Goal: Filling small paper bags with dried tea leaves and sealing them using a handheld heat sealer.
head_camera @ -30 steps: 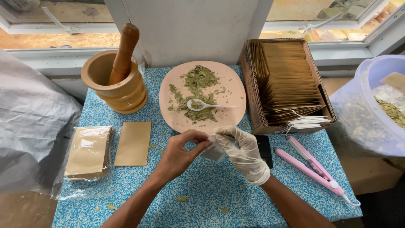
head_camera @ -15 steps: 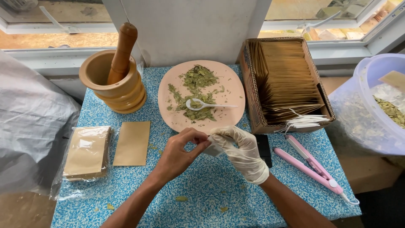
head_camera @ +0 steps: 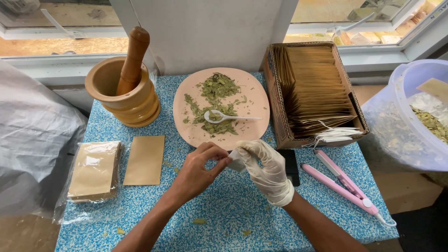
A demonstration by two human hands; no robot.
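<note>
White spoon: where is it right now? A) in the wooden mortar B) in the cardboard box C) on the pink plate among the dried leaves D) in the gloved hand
C: the white spoon lies on the pink plate, its bowl in the dried leaves, apart from both hands.

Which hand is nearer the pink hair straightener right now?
Right. The gloved right hand sits just left of the pink straightener; the bare left hand is farther left, beyond the right hand.

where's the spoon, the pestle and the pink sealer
spoon (head_camera: 213,116), head view, on its bowl among the leaves
pestle (head_camera: 133,58), head view, mid-shaft above the mortar rim
pink sealer (head_camera: 343,184), head view, middle of its two arms
</note>
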